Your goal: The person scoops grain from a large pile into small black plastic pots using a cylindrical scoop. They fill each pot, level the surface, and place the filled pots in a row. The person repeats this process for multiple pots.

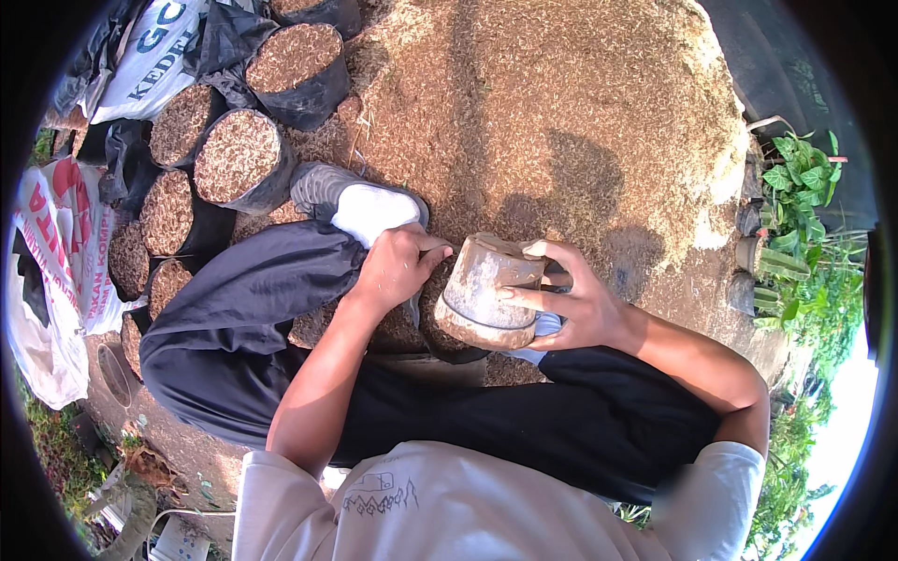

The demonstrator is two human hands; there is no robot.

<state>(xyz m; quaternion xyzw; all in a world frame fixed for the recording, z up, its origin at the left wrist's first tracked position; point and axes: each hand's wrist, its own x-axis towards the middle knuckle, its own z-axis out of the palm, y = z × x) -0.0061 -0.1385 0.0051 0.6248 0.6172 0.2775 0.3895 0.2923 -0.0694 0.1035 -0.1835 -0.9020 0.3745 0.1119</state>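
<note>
- A dusty plastic pot [486, 292] is held tilted at centre, just above the lap, its long axis running left-near to right-far and its open mouth pointed far.
- It is clamped by the right hand [571, 304], fingers spread around its right side.
- The left hand [398, 266], closed in a loose fist, is kept just left of it, apart.
- Filled black grow bags [238, 159] are stood far left beside the husk heap [561, 103].

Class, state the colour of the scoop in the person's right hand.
Dusty grey-tan scoop, held by the right hand; head view.
</note>
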